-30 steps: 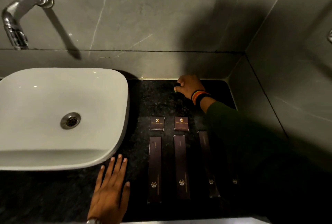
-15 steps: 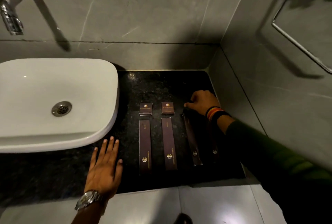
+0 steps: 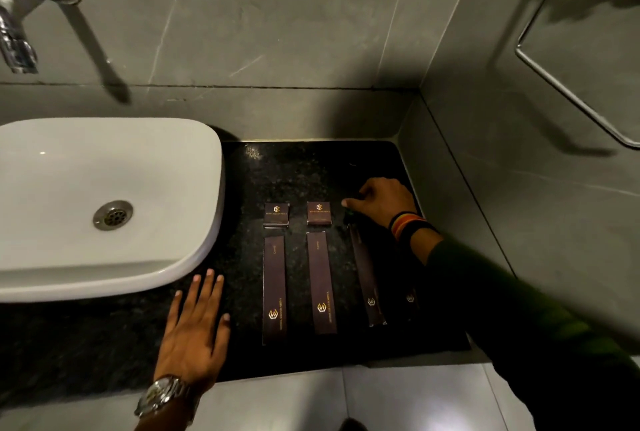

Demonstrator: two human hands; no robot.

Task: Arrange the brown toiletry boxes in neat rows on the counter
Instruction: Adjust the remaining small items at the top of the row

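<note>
Two small square brown boxes (image 3: pixel 276 214) (image 3: pixel 319 212) lie side by side on the black counter (image 3: pixel 298 167). Below them lie long brown boxes (image 3: pixel 274 288) (image 3: pixel 321 281), parallel and upright. A third long box (image 3: pixel 366 278) lies slightly slanted in shadow. A fourth (image 3: pixel 410 298) is mostly hidden under my sleeve. My right hand (image 3: pixel 384 202) rests at the top end of the third long box, fingers curled down on a small dark box (image 3: pixel 349 216) that I can barely see. My left hand (image 3: pixel 194 330) lies flat on the counter left of the rows, fingers apart.
A white basin (image 3: pixel 207 223) stands on the counter to the left, with a chrome tap (image 3: pixel 20 15) on the wall above it. Grey tiled walls close the back and right sides. A metal towel rail (image 3: pixel 571 91) hangs on the right wall. The counter's front edge is near my left wrist.
My right hand came back from the rear of the counter to the top of the third long box and has held there. The left hand has stayed flat.
</note>
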